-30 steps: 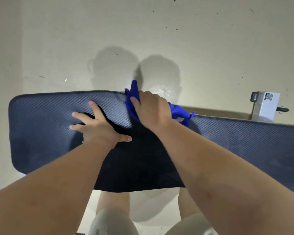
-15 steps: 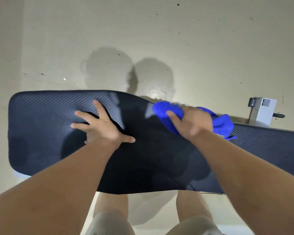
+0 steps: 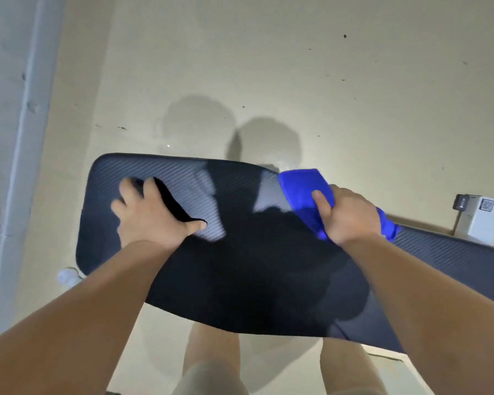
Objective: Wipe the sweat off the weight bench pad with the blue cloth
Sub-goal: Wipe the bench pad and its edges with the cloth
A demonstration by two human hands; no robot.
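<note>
The dark, ribbed weight bench pad (image 3: 257, 275) stretches across the view from the left to the right edge. My left hand (image 3: 151, 215) rests flat on its left part with fingers spread. My right hand (image 3: 351, 215) grips the bunched blue cloth (image 3: 303, 192) and holds it against the pad's far edge, right of the middle. Part of the cloth sticks out behind my wrist on the right.
Below the pad lies a pale beige floor (image 3: 297, 81) with small dark specks. A white box-shaped part with a code label (image 3: 485, 218) stands beyond the pad at the right. A pale wall edge (image 3: 17, 138) runs down the left. My legs (image 3: 211, 363) stand beneath the pad.
My right hand has carried the cloth rightward along the pad's far edge. The view has swung, so the pad's left end sits further right. My left hand stayed pressed on the pad.
</note>
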